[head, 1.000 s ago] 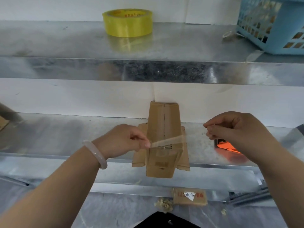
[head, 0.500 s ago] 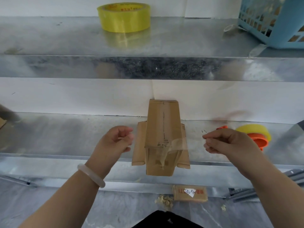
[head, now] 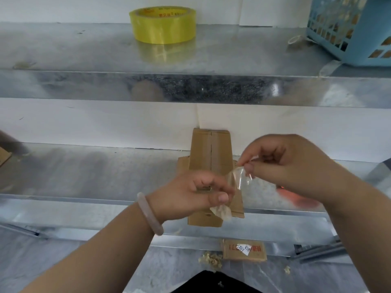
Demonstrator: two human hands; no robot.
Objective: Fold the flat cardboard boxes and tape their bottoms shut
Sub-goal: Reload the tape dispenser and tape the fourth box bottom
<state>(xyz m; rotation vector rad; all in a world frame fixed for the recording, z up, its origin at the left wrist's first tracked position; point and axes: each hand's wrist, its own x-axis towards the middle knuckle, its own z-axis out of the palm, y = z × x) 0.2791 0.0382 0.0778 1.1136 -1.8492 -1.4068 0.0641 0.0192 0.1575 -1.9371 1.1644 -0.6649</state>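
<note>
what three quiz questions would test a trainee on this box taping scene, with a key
1. True or false: the yellow tape roll sits on the upper shelf.
2. What does the right hand pinch? A) a clear tape strip B) a pair of scissors C) a marker pen
3. Fill in: the bracelet is on the ___ wrist.
Key: 1 true; 2 A; 3 left.
</note>
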